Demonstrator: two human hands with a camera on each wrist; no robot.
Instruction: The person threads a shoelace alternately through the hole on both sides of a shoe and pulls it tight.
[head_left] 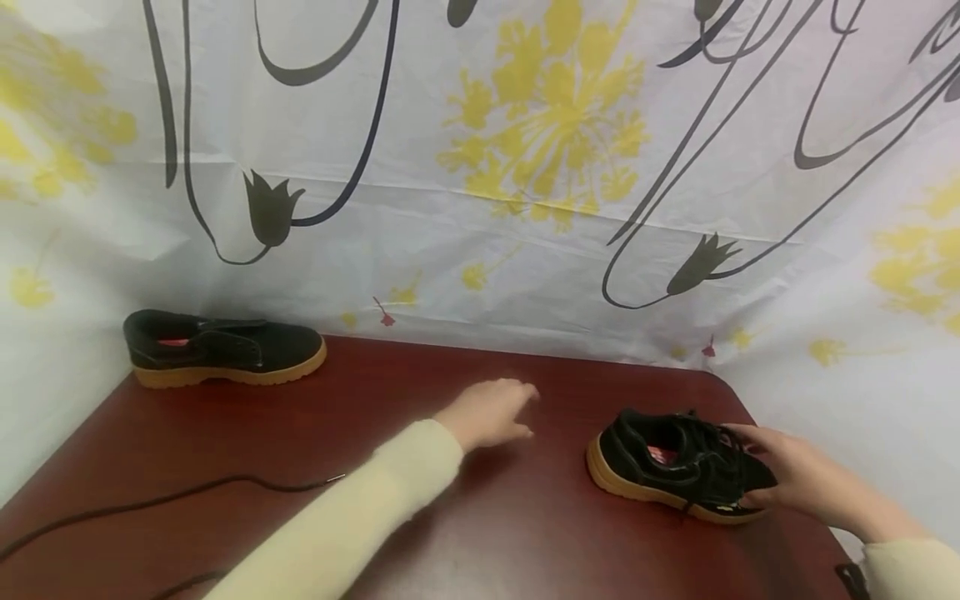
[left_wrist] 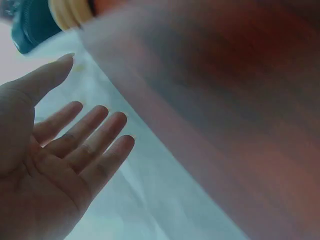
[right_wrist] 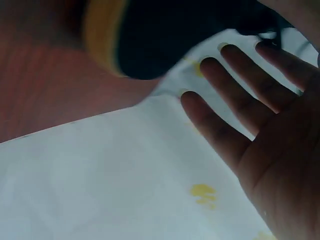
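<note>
From the head camera, a dark red tabletop [head_left: 225, 450] stands against a white sheet printed with yellow flowers and dark tulip lines. Two black shoes with tan soles sit well apart. The near shoe [head_left: 675, 467] lies at the right front, laces tangled on top. The right hand [head_left: 802, 475] rests on its toe end, fingers laid fairly straight over the laces and upper rather than wrapped round it. The left hand [head_left: 491, 412] hovers above the middle of the tabletop, fingers loose and apart, holding nothing, near the shoe but not touching it. The far shoe [head_left: 225, 348] stands at the back left corner by the sheet, untouched. A black cord [head_left: 172, 498] trails across the front left.

The left wrist camera shows the left palm [left_wrist: 45, 165] open, fingers spread and empty, with the blurred tabletop beyond.

The right wrist camera shows the right hand's fingers [right_wrist: 235, 100] extended beside the shoe's tan sole [right_wrist: 102, 35] and black upper; whether they press the shoe here is hard to tell.

By my judgement, work has only begun: one shoe is in hand, the other waits, and the pair is not yet brought together.
</note>
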